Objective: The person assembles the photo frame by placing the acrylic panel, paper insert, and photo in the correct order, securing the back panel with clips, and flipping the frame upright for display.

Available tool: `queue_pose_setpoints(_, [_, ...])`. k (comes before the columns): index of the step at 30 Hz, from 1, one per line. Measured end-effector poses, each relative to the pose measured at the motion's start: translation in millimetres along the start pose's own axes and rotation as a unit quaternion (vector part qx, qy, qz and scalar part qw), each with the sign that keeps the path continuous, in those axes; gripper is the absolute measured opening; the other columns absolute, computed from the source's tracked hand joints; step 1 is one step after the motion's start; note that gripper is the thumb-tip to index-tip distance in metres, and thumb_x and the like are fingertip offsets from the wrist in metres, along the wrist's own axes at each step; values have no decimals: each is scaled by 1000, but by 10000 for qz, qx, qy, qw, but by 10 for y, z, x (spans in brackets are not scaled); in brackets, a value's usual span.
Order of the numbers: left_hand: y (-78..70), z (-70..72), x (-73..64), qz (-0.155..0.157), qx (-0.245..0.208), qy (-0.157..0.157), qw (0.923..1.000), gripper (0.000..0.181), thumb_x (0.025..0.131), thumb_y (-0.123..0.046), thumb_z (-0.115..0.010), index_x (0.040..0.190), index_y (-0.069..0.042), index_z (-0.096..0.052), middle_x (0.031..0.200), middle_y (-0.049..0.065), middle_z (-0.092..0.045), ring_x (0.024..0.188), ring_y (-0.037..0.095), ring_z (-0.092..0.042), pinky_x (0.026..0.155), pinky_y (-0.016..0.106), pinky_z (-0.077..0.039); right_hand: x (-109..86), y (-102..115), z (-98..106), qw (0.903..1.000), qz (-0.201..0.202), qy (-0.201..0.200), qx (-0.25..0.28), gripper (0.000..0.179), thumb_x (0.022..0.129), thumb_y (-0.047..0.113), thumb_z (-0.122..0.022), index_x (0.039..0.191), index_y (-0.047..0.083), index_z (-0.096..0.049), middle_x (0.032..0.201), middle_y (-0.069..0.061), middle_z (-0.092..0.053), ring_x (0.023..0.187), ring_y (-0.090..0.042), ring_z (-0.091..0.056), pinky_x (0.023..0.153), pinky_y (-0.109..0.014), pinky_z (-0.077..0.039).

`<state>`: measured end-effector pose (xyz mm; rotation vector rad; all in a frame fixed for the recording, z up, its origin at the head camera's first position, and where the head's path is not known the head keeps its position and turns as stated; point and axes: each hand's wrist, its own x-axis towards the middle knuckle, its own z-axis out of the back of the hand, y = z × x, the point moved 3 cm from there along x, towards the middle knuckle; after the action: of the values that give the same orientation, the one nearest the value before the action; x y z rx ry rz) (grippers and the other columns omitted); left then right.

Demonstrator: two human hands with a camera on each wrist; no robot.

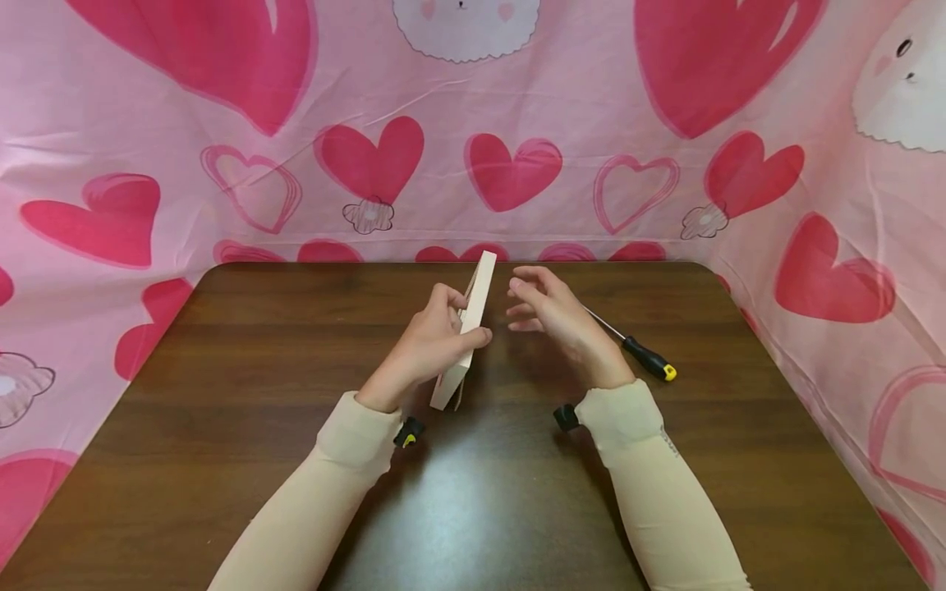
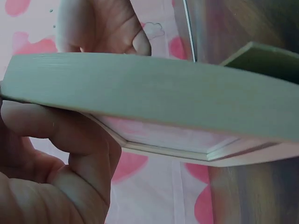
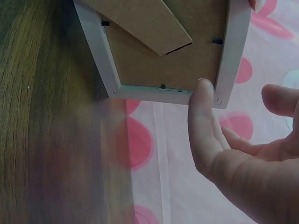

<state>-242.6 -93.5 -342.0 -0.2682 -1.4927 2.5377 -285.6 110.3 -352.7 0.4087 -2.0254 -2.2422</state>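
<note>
A pale wooden picture frame is held upright and tilted above the table, seen edge-on in the head view. My left hand grips it by the side, with the thumb on the near edge and fingers curled behind. The left wrist view shows its clear front pane. Facing the right wrist camera are the brown backing board, small dark tabs round its border and the easel stand. My right hand hovers just right of the frame, fingers loosely bent, holding nothing; a small gap separates them in the head view.
On the brown wooden table, a screwdriver with a black and yellow handle lies beyond my right wrist, its shaft pointing toward the back. A pink cloth with hearts hangs behind and along both sides.
</note>
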Motion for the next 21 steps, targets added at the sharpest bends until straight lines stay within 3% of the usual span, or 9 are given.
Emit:
queue_pose_setpoints(6, [-40,-116,4,-61,-90,-3,9999,54,89,-23,-79,127,-11,-43,94,10,-66,79,22,-64,65,33,-54,9,-12,9,9999,-103,-10,69,58,112,27,-55,160,2,-33,139,-23,-49,97,-26,-65,84,-33,-64])
queue_pose_setpoints(13, [-88,-246,11,-214,294,-78,9993,54,87,-26,-80,125,-11,-45,97,11,-68,82,25,-67,69,35,-55,13,-29,5,9999,-130,31,106,58,112,25,-54,159,1,-32,141,-25,-48,89,-22,-65,80,-31,-64])
queue_pose_setpoints(21, [-122,-403,2,-270,673,45,9974,56,88,-26,-81,127,-10,-46,91,9,-65,80,24,-65,70,34,-53,27,-61,48,9997,-164,-133,-97,59,110,25,-58,157,2,-31,118,-17,-53,83,-18,-67,73,-29,-64])
